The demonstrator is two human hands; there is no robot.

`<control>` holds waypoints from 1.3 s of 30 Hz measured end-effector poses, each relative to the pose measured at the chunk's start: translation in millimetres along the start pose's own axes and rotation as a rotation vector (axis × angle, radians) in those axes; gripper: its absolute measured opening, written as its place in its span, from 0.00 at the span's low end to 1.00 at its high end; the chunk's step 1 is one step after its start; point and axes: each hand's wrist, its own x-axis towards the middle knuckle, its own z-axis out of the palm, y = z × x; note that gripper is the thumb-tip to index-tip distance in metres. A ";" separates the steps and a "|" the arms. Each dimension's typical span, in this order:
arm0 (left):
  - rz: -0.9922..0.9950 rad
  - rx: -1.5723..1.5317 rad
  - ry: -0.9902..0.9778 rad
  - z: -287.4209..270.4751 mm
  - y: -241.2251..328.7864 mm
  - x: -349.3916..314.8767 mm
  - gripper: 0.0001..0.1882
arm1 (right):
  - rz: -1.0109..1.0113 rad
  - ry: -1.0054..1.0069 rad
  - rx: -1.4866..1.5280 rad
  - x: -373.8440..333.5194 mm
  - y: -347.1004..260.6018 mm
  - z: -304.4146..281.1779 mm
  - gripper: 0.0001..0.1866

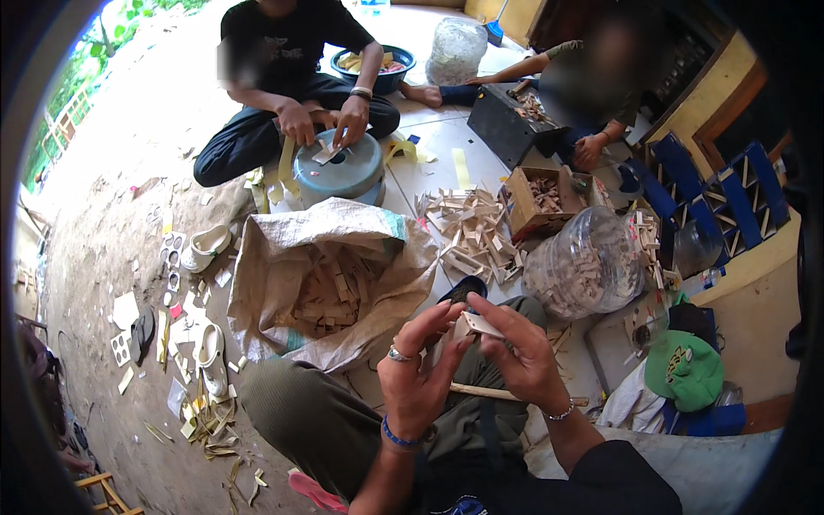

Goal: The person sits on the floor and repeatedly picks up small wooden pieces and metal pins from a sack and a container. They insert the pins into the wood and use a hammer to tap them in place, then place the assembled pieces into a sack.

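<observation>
Pale wood, smooth and sharp-edged, shows at the lower centre: a small flat-faced piece [481, 326] with tiny dark holes, raised above the wearer's lap. The left hand [412, 360], with a ring and a blue beaded bracelet, and the right hand [528, 360], with a silvery bracelet, pinch it from either side, the fingers [513, 323] of both clamped on it. Below them a thin, rounded wooden stick [489, 392] lies across ribbed, dark green trousers [300, 421].

Just beyond the left knee, a crinkled, woven plastic sack [257, 283] gapes open, holding many short wooden blocks [330, 296]. To its right, on glossy white tile [446, 159], angular pale wooden pieces [472, 227] form a loose heap. Beside the heap, a brown open-topped box [518, 202] holds smaller wooden bits [545, 193], and a rounded, clear plastic jar [614, 245] shows pale pieces through its wall.

Farther back, a black, boxy container [506, 129] has wooden chips [532, 105] at its top, and a dark round basin [390, 81] holds yellowish scraps [369, 62]. A co-worker's hands [296, 122] hold a pale piece over a blue-grey round tub [343, 176].
</observation>
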 end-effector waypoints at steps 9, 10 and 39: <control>0.162 0.169 -0.073 -18.3 29.2 5.1 0.25 | -0.001 0.034 0.037 0.5 -35.2 10.6 0.22; 0.146 0.158 -0.061 -19.3 30.5 4.2 0.25 | -0.002 0.033 0.040 0.6 -36.3 12.5 0.22; -0.154 0.054 0.010 -41.2 4.0 -3.0 0.26 | 0.003 -0.149 -0.140 23.2 -15.0 31.4 0.24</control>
